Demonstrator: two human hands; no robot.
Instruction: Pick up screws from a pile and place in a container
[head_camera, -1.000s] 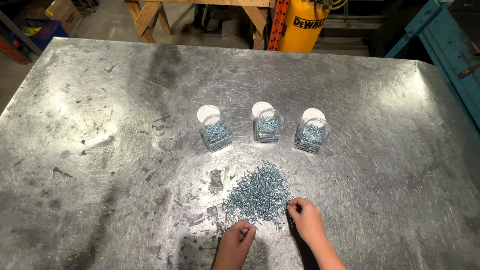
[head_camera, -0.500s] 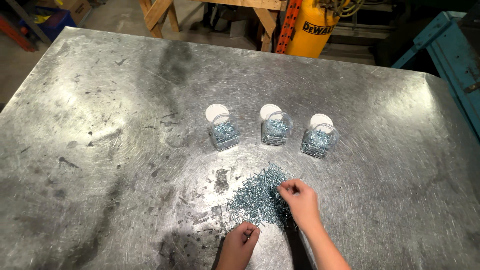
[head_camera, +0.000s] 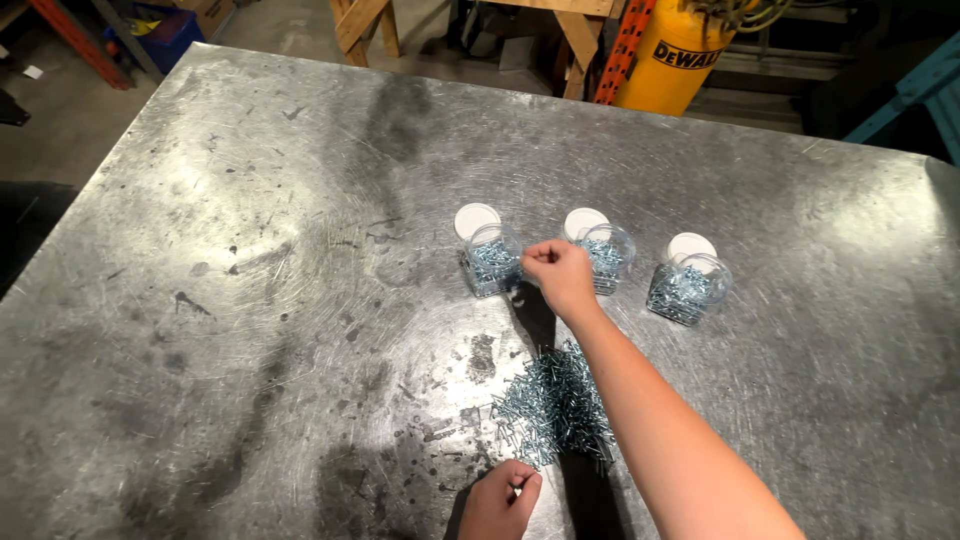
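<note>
My right hand (head_camera: 556, 272) is stretched to the far side of the metal table (head_camera: 250, 300), fingers pinched shut, hovering between the left jar (head_camera: 491, 262) and the middle jar (head_camera: 606, 256); I cannot tell what it grips. My left hand (head_camera: 499, 500) rests near me, loosely curled, just beside the pile of screws (head_camera: 552, 405). A third jar (head_camera: 686, 290) stands to the right, white lids behind each.

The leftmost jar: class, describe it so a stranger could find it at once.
On the scratched metal table, three clear jars of screws stand in a row beyond a loose pile of screws. The leftmost jar is nearest the right hand, whose fist hovers beside it.
</note>
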